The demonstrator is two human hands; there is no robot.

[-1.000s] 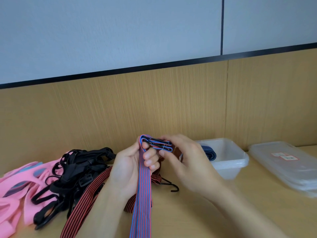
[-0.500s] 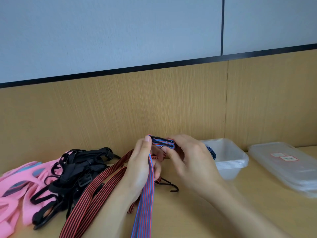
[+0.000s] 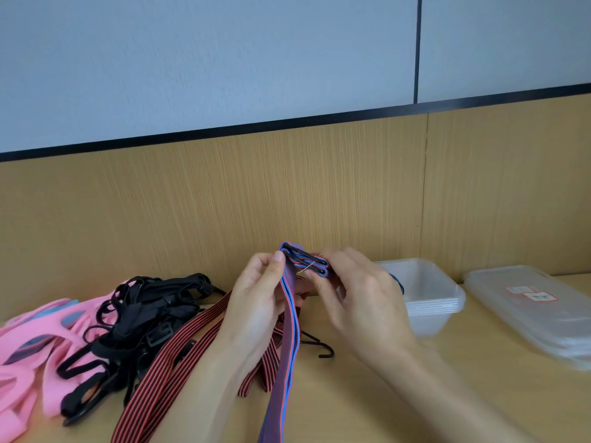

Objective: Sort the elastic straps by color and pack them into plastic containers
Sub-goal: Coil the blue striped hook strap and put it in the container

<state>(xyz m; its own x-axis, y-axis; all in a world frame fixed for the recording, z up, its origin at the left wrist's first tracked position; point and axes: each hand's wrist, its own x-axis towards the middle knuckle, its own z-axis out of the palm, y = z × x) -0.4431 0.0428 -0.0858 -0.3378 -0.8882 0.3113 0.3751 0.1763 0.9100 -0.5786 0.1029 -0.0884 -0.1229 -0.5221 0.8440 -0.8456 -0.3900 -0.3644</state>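
Note:
A blue-and-red striped elastic strap (image 3: 287, 340) is held up above the table, its top end folded into a small flat bundle. My left hand (image 3: 256, 302) pinches the left end of that bundle between thumb and fingers. My right hand (image 3: 358, 298) pinches the bundle's right end. The rest of the strap hangs down toward me. Behind my right hand stands a stack of clear plastic containers (image 3: 441, 295) with a dark blue strap (image 3: 398, 284) partly showing inside the top one.
On the table to the left lie red-and-black striped straps (image 3: 166, 372) with a black hook (image 3: 323, 346), a heap of black straps (image 3: 137, 324) and pink straps (image 3: 35, 346). Clear lids (image 3: 537, 311) are stacked at the right. A wooden back panel (image 3: 224, 203) rises behind.
The folded bundle grew by another fold as my hands worked the strap between them. My left hand shifted its pinch up to the bundle's left end.

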